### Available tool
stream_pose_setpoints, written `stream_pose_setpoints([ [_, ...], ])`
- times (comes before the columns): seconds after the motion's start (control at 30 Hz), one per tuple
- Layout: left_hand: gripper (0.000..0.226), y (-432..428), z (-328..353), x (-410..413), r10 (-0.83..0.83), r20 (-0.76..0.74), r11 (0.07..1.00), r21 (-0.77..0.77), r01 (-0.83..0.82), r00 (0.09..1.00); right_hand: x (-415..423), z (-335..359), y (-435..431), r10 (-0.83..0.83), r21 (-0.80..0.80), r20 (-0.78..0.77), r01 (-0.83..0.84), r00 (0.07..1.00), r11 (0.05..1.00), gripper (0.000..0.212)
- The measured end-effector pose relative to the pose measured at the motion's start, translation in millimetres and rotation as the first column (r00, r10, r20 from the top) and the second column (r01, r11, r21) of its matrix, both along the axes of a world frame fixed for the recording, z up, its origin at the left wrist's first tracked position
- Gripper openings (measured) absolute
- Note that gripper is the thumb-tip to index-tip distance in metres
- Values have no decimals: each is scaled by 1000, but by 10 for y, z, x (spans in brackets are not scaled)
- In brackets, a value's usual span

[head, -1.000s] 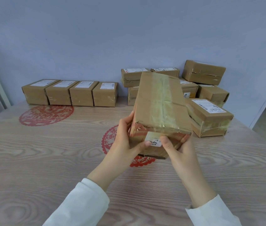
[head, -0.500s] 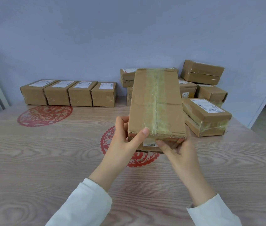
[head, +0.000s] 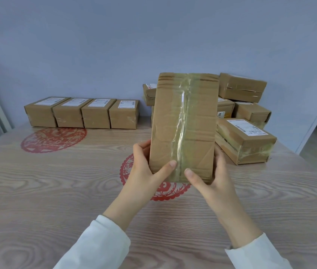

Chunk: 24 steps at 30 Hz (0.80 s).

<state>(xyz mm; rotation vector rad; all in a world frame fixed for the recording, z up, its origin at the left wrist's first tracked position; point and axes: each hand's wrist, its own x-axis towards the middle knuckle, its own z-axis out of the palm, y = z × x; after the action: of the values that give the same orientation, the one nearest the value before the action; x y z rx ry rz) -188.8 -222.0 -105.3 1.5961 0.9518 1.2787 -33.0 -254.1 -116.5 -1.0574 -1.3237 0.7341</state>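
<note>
Wood-grain table (head: 37,191): red paper-cuts (head: 53,138), row of four boxes (head: 82,112), box pile (head: 245,117).

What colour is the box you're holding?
Brown cardboard box, clear tape down its middle; head view.

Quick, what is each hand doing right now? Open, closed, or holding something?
The left hand holds the taped cardboard box by its lower left edge.
The right hand holds the same box by its lower right edge.

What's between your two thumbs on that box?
Head view: a glossy tape strip runs down the box, between the thumbs of the left hand and right hand.
</note>
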Motion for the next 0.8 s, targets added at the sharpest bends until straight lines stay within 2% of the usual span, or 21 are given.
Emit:
stream_pose_setpoints([
  [0.1,67,17,-42,8,-20,-3,999,49,20,1000,-5,-59,47,-51,-8,-31,51,998,999,48],
  [0.2,92,38,-46,23,4,-30,999,45,-3,1000,-39,-113,54,-87,1,-4,87,996,996,58],
  [0.23,92,51,-48,29,24,-29,999,39,-23,999,-47,-116,46,-97,5,17,97,995,995,62],
  [0.33,78,84,-75,46,62,-30,997,46,-60,998,-56,-99,50,-111,6,33,111,993,994,58],
  [0.47,76,57,-108,63,42,-45,998,44,-40,998,-51,-108,80,-169,8,9,169,986,986,42],
  [0.6,61,43,-58,83,57,17,998,-2,-57,998,-53,-132,94,-195,13,39,195,980,981,46],
  [0.73,55,56,-87,77,78,-16,997,-13,-78,997,-53,-122,98,-182,-6,75,183,980,983,52],
  [0.8,53,59,-99,77,77,-31,997,-2,-77,997,-58,-91,97,-169,-17,45,170,985,985,45],
])
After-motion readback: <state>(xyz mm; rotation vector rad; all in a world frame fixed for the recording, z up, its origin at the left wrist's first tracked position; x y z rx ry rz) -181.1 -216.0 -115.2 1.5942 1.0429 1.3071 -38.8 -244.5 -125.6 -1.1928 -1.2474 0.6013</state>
